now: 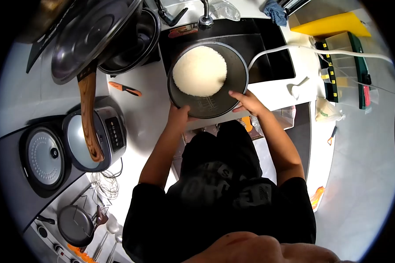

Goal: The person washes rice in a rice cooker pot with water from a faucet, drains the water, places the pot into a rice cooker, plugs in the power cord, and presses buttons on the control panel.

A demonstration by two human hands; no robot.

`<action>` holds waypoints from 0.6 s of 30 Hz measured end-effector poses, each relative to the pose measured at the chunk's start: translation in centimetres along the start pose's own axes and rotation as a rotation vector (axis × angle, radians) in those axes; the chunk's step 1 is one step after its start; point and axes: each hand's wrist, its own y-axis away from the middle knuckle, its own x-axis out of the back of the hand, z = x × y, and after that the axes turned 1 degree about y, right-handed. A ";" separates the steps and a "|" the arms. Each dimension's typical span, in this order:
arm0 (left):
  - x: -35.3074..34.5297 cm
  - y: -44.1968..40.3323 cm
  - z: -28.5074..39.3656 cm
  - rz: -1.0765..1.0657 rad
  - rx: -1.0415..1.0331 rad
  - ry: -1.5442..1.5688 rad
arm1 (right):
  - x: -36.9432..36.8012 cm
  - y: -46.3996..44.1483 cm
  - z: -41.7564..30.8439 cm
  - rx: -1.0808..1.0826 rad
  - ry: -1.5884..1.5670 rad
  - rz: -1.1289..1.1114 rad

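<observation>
A grey rice cooker inner pot [237, 76] with level marks on its inside wall is held over the front edge of the black sink. White uncooked rice [200, 71] lies heaped in it. My left hand [178, 115] grips the pot's near left rim, thumb at the edge and the other fingers mostly hidden beneath. On the near right side, my right hand [249, 103] clasps the rim, its thumb on the inner side and fingers under the pot. The rice cooker [117, 133] stands at the left with its lid [44, 155] swung open.
Behind the pot are the sink [272, 55] and faucet [205, 21]. A white hose [289, 46] crosses the sink's right side. An orange-handled knife [125, 89] lies on the left counter. A wooden-handled pan [88, 114] juts in at upper left. A white scoop [296, 90] sits at right.
</observation>
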 end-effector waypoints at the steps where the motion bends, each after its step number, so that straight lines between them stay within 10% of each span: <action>1: -0.2 -0.9 0.4 -0.037 0.016 -0.005 | 0.5 -1.8 0.8 0.000 -0.017 0.007; 13: -2.8 -10.3 4.5 -0.161 0.285 -0.168 | 5.0 -9.9 -3.2 -0.105 0.024 0.014; 18: -2.4 -16.3 4.3 0.479 -0.668 -0.915 | 5.3 -13.2 -3.0 -0.166 0.011 0.070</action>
